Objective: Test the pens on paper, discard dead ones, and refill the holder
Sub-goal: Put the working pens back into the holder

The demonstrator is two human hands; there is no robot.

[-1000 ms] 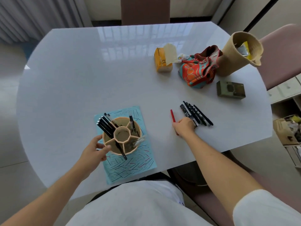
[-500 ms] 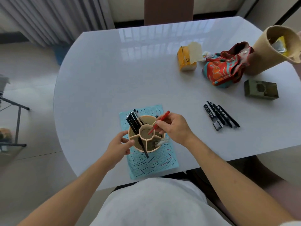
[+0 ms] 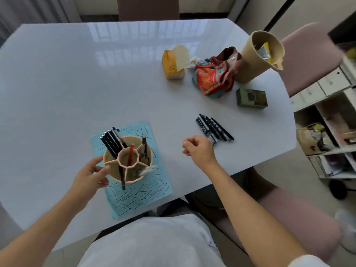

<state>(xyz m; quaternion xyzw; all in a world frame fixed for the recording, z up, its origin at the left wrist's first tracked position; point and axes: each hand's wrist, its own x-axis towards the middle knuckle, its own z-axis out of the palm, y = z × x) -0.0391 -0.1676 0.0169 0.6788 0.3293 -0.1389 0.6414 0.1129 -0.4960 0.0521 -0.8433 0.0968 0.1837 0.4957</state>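
No legible text in the head view. Orange box (image 3: 172,64) bears dark marks on its side, too small to read. Black pens (image 3: 214,128) show white print on the barrels, blurred, unreadable.

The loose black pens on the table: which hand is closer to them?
The right. The right hand hovers just beside the near end of the black pens, holding nothing. The left hand is far across, gripping the holder on the paper.

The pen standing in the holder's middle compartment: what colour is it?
Red. The pen shows best in the head view.
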